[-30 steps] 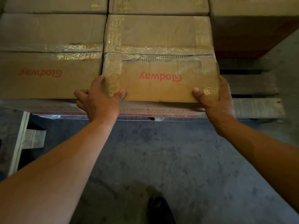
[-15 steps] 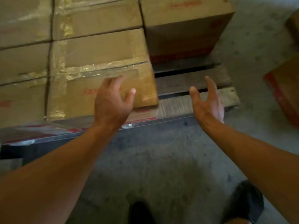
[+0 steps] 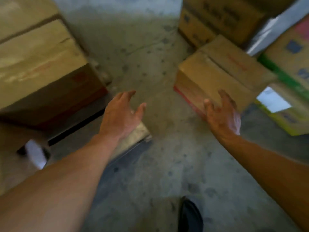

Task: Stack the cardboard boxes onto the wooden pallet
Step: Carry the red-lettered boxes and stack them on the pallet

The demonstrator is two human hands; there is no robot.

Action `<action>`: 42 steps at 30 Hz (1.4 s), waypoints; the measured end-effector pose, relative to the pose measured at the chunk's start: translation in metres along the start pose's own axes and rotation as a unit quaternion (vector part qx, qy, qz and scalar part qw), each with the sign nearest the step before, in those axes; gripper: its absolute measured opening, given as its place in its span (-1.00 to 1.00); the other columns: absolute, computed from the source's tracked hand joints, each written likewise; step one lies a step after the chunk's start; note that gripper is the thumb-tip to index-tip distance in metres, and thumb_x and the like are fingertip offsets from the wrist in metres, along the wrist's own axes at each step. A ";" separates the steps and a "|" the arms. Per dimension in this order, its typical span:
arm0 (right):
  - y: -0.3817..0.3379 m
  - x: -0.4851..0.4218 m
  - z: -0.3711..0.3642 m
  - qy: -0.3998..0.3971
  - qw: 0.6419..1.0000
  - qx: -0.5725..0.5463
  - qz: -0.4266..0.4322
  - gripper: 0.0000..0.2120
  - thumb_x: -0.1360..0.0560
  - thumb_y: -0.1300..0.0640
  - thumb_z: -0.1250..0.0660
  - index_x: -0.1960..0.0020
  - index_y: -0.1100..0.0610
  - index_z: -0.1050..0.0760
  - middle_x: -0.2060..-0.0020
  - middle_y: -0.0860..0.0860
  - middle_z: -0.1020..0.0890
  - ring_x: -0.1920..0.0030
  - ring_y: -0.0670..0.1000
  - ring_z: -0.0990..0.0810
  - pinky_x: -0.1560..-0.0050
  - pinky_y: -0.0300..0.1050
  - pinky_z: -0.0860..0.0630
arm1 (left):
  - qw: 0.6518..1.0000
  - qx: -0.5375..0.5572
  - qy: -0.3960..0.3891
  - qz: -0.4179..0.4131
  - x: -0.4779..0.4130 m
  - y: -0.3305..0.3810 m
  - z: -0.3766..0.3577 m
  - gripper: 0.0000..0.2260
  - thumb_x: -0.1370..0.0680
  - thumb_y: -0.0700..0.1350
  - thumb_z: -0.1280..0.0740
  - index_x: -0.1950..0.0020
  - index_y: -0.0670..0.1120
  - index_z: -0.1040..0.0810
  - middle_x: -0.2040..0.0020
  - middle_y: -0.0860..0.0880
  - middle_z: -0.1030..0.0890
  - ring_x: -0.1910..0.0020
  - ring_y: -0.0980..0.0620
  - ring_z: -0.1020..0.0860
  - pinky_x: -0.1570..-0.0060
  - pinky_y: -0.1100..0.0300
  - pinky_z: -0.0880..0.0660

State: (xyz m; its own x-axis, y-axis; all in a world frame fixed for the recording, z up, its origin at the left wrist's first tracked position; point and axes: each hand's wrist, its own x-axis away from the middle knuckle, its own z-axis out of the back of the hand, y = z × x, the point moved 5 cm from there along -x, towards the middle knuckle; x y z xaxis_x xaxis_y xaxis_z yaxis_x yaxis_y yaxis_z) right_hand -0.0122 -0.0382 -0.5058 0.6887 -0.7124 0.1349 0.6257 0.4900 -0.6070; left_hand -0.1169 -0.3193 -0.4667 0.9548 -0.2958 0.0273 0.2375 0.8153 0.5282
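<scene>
Head view, from your feet outward: a dark shoe (image 3: 190, 213) stands on the grey concrete floor (image 3: 167, 164), and both bare forearms stretch forward above it. Your left hand (image 3: 122, 113) is empty, fingers spread and loose, over the near corner of the pale wooden pallet (image 3: 140, 133). Your right hand (image 3: 222, 114) is empty too, palm open and fingers straight, at the near lower edge of the brown cardboard box with a red band along its base (image 3: 215, 76). The blur hides whether your fingertips touch it.

That box sits on the floor to your right, well apart from the pallet, so it looks like the next one to go. You seem to be between loads, at the start of a pick-up. The next move calls for a hand on each side of the box, low down, then a lift and a turn left to the bare boards at the pallet's near corner.

Further left, taped brown boxes (image 3: 41, 64) already stand on the pallet. Beyond, printed brown cartons (image 3: 217, 19) and a green and yellow carton (image 3: 287, 67) wait. Every box is closed, so you cannot see what any holds.
</scene>
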 end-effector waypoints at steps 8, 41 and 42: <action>0.101 -0.061 0.046 0.071 0.989 -0.027 -0.126 -0.41 -0.55 -0.20 -0.28 -0.53 -0.09 -0.29 -0.49 0.04 -0.40 -0.42 0.16 -0.43 -0.33 0.05 -0.38 | 0.991 -0.014 -0.041 -0.126 -0.095 0.110 -0.094 -0.52 -0.54 0.04 -0.41 -0.38 -0.18 -0.51 -0.29 -0.19 -0.56 -0.27 -0.18 -0.51 -0.26 0.09 -0.34; 0.151 -0.112 -0.077 0.163 0.846 -0.342 -0.376 -0.18 -0.37 -0.11 -0.58 -0.49 -0.27 -0.21 -0.20 -0.24 -0.50 -0.26 -0.02 -0.56 -0.29 0.21 -0.52 | 0.902 0.231 -0.365 -0.014 -0.314 0.070 -0.275 -0.33 -0.29 -0.10 -0.64 -0.32 0.10 -0.42 -0.15 0.13 -0.60 -0.12 0.14 -0.59 0.28 0.44 -0.53; 0.150 -0.111 -0.075 0.164 0.845 -0.347 -0.372 -0.23 -0.37 -0.09 -0.58 -0.44 -0.28 -0.24 -0.19 -0.26 -0.51 -0.25 -0.02 -0.57 -0.28 0.21 -0.53 | 0.898 0.238 -0.370 -0.001 -0.310 0.068 -0.273 -0.32 -0.29 -0.09 -0.64 -0.32 0.12 -0.42 -0.16 0.14 -0.60 -0.12 0.10 -0.61 0.35 0.37 -0.55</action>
State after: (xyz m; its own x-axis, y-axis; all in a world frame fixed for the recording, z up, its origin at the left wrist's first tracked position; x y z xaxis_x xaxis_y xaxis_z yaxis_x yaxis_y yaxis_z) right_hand -0.0219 0.0766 -0.6709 -0.0115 -0.8506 0.5257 0.3969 -0.4864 -0.7784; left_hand -0.3479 -0.0360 -0.6709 0.5334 -0.6899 0.4894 -0.0325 0.5615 0.8269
